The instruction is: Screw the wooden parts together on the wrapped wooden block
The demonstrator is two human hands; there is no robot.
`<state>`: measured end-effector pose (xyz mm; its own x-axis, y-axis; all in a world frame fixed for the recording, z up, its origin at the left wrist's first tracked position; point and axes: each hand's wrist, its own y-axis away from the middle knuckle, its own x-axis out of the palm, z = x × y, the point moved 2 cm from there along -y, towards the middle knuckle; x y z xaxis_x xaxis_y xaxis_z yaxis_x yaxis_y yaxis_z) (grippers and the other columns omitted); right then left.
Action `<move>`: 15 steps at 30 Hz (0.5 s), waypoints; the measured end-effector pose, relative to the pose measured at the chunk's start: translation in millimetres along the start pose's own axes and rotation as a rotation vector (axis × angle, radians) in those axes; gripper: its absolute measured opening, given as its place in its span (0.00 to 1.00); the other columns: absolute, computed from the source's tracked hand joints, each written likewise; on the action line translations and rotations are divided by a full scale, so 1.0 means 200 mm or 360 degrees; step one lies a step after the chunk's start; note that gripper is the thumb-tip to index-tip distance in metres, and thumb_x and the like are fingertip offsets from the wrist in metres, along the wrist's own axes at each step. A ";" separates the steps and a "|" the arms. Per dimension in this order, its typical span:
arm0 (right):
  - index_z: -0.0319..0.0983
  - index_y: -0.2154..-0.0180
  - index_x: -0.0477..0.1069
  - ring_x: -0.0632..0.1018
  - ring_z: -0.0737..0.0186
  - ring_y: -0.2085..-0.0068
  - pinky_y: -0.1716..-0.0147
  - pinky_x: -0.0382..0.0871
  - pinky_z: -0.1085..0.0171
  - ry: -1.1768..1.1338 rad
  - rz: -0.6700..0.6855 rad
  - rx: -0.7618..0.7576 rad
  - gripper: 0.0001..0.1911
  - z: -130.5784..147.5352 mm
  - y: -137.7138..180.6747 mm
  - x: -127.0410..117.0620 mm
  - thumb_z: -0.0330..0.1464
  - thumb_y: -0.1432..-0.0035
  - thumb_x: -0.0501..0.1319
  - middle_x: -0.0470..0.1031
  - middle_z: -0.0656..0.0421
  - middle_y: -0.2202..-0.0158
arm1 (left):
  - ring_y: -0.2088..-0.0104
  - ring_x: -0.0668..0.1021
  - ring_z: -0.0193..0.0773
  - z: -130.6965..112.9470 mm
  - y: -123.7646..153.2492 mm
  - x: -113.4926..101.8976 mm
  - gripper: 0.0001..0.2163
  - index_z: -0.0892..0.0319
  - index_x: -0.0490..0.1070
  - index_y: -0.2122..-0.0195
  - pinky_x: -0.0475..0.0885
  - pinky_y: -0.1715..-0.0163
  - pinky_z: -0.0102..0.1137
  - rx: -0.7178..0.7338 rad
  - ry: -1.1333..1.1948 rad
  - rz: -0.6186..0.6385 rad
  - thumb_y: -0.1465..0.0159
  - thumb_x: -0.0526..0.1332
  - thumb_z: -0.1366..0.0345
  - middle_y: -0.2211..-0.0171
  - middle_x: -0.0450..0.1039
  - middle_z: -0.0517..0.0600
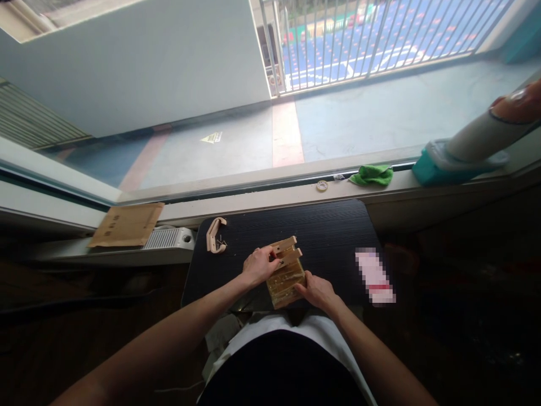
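A yellowish block with a shiny, clear-looking surface stands at the near edge of the small black table, tilted in my view. Across its far end lie two pale wooden strips with dark spots or holes and upturned right ends. My right hand grips the block's right side, thumb on top. Closed in a pinch, my left hand is at the left ends of the strips; whatever lies between its fingertips is too small to make out. Curved wooden pieces rest at the table's left, beside several small screws or nails.
The black table stands against a window sill. On the sill are a tape roll, a green cloth and a teal-and-white container. A brown envelope lies at left. A blurred pink-white item is at the table's right edge.
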<state>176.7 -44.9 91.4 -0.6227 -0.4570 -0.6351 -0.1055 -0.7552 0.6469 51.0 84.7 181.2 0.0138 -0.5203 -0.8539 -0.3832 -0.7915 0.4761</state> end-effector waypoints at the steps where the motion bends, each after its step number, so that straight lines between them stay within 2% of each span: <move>1: 0.39 0.56 0.63 0.76 0.52 0.57 0.63 0.64 0.61 -0.0004 -0.0001 -0.0002 0.23 0.00 0.00 0.00 0.49 0.43 0.47 0.75 0.50 0.58 | 0.64 0.77 0.40 0.00 -0.01 0.00 0.12 0.55 0.71 0.66 0.66 0.69 0.28 -0.0014 0.0018 0.0004 0.41 0.55 0.54 0.67 0.76 0.49; 4: 0.38 0.56 0.64 0.76 0.52 0.57 0.63 0.64 0.60 -0.0013 -0.0002 -0.0006 0.23 0.00 0.00 0.01 0.48 0.43 0.47 0.75 0.50 0.59 | 0.65 0.77 0.42 0.01 -0.02 0.01 0.14 0.55 0.71 0.66 0.66 0.70 0.29 -0.0005 -0.0047 -0.0009 0.38 0.50 0.54 0.67 0.76 0.51; 7: 0.38 0.55 0.63 0.76 0.52 0.57 0.62 0.64 0.61 -0.0006 0.0005 0.0009 0.24 0.00 -0.01 0.01 0.49 0.43 0.47 0.75 0.50 0.58 | 0.65 0.77 0.43 0.00 -0.02 0.01 0.13 0.56 0.70 0.66 0.67 0.68 0.30 0.0094 -0.0191 -0.0031 0.37 0.50 0.56 0.68 0.76 0.52; 12: 0.38 0.55 0.63 0.76 0.51 0.57 0.63 0.64 0.60 -0.0009 0.0025 0.0006 0.24 -0.01 -0.02 0.02 0.49 0.43 0.48 0.75 0.50 0.58 | 0.64 0.77 0.42 -0.02 -0.01 0.01 0.11 0.57 0.69 0.63 0.67 0.61 0.34 0.0496 -0.0389 0.0032 0.36 0.50 0.59 0.66 0.76 0.53; 15: 0.39 0.56 0.64 0.76 0.51 0.57 0.63 0.64 0.60 -0.0022 0.0024 -0.0006 0.23 0.00 -0.01 0.01 0.49 0.43 0.48 0.76 0.51 0.59 | 0.65 0.78 0.44 -0.03 -0.03 0.00 0.11 0.58 0.69 0.63 0.67 0.60 0.36 0.0732 -0.0491 0.0097 0.36 0.49 0.60 0.67 0.75 0.54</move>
<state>176.4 -43.8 88.2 -0.6347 -0.4620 -0.6194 -0.0930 -0.7501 0.6548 58.7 87.3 180.6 -0.2654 -0.3878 -0.8827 -0.7397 -0.5054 0.4444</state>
